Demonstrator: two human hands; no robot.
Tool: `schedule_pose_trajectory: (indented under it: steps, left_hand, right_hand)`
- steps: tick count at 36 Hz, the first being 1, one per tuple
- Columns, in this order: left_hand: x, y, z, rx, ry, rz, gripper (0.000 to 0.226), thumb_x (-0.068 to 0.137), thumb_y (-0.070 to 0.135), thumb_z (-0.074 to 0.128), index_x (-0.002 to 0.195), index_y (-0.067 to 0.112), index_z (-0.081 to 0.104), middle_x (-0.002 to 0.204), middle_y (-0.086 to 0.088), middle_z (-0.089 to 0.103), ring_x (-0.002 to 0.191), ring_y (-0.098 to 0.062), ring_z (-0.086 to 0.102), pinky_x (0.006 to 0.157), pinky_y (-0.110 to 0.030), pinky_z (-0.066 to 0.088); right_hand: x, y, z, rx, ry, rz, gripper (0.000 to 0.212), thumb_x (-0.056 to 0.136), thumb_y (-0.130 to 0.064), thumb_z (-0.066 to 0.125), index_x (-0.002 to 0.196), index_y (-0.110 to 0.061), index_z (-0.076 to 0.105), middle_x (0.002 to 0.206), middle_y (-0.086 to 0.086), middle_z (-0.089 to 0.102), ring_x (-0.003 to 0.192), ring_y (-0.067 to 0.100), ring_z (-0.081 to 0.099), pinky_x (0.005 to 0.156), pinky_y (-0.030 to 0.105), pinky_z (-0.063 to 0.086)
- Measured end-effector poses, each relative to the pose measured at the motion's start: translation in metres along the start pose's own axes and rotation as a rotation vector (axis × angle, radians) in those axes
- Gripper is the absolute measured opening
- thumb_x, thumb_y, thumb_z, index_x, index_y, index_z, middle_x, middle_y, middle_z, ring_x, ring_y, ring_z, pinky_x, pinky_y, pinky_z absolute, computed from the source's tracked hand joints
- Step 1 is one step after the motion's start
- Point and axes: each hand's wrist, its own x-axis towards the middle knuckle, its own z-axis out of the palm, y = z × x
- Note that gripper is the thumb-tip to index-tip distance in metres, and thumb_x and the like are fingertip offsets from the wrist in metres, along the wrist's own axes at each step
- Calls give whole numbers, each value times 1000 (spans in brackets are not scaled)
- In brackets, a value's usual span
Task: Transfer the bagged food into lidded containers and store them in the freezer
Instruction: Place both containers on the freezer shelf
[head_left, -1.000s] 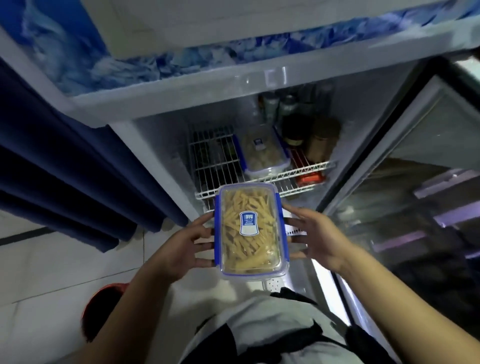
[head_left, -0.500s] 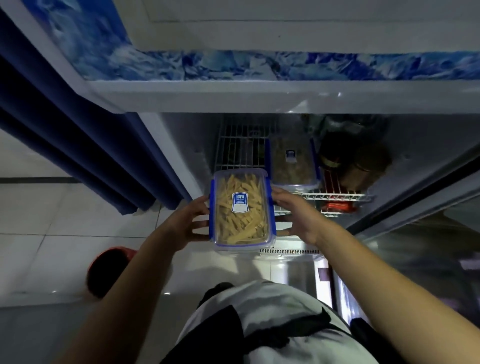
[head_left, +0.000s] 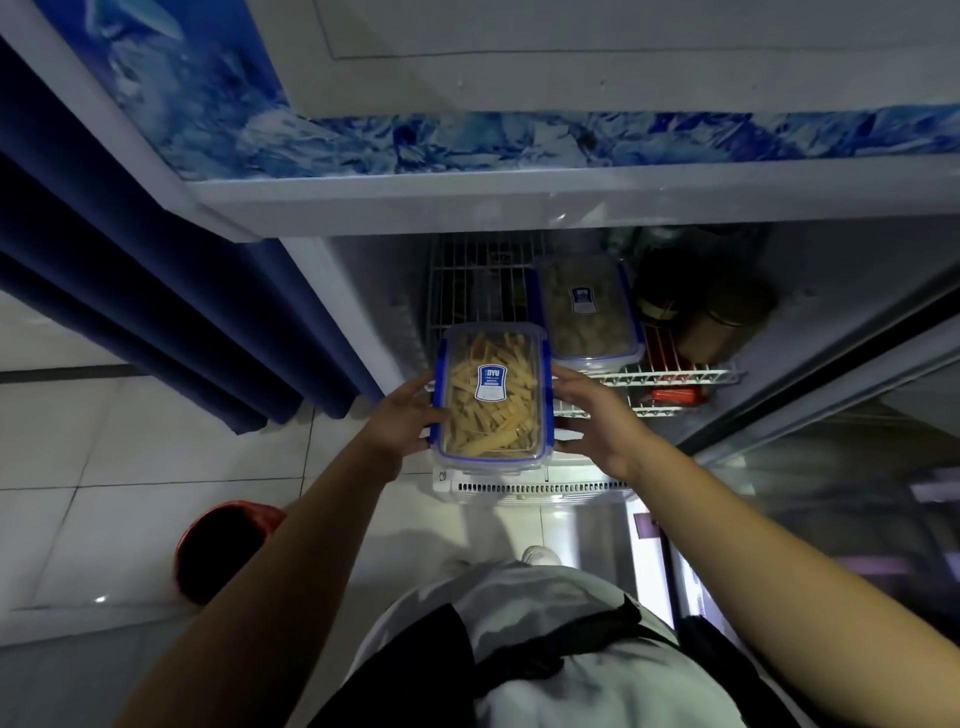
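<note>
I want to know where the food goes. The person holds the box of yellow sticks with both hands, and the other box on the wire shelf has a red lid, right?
Not quite. The head view shows the other lidded container on the wire shelf has blue clips, not a red lid. The rest holds: the left hand and right hand hold the container of yellow strips.

The person wears a loose light grey top with a broad black panel and a black strap across the front, both forearms bare, and a whitish shoe showing below.
</note>
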Motion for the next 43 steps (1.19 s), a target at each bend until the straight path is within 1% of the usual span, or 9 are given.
schedule_pose_trajectory:
  steps: [9,14,18,21,28,34,36,39,43]
  left_hand:
    - [13,2,-2,-101,89,75,49,86,-13,64,130,8,61,117,-9,71,96,-22,72,70,-30,61]
    - [9,-6,-3,95,-25,245,50,83,-2,75,117,33,67,117,6,71,109,-17,69,77,-21,57]
    - [6,-15,-6,493,-87,385,76,73,13,89,139,24,53,151,-1,31,132,-17,46,108,-28,45]
    - [4,-22,-6,634,-71,413,84,72,16,90,141,30,45,149,9,19,134,-17,38,105,-15,38]
    - [11,-25,5,1024,40,450,71,85,36,78,148,28,47,162,-3,28,150,-32,18,122,-45,25]
    - [12,-23,11,1329,93,564,65,91,37,70,150,31,44,161,-4,34,149,-31,24,121,-41,19]
    - [13,-22,11,1356,86,545,64,94,38,65,152,32,39,164,-4,29,151,-31,22,122,-40,18]
    - [13,-22,13,1379,73,535,60,100,40,56,155,35,31,167,-3,21,153,-29,17,123,-41,18]
    - [12,-18,16,1373,85,530,56,104,37,47,157,37,26,168,-2,16,154,-27,14,121,-41,22]
  right_hand:
    - [4,0,10,91,72,-159,38,93,-2,61,126,-20,67,108,3,76,96,19,71,77,35,57]
    - [7,-4,21,30,82,-193,40,90,3,63,123,-19,68,123,6,69,98,20,70,74,29,56]
    - [12,0,28,-21,83,-197,38,89,2,64,115,-25,71,123,9,69,105,24,68,81,33,56]
    - [17,6,27,-63,101,-193,39,86,0,66,114,-26,74,130,7,65,112,26,67,88,39,57]
    - [26,1,17,-74,116,-208,38,88,-5,69,119,-27,72,134,4,64,114,25,66,98,44,54]
    - [28,-15,9,-803,406,-501,36,90,-17,67,126,-17,69,128,7,68,112,18,61,92,30,46]
    - [35,-21,2,-1162,456,-547,52,88,-25,68,139,-24,58,145,10,55,130,32,50,108,43,40]
    - [47,-30,-8,-1489,369,-297,85,87,-42,67,157,-43,18,168,1,11,153,36,10,120,61,7]
    - [60,-28,-21,-1671,240,-80,89,91,-53,57,158,-44,-1,169,-4,-1,155,29,-6,120,64,-2]
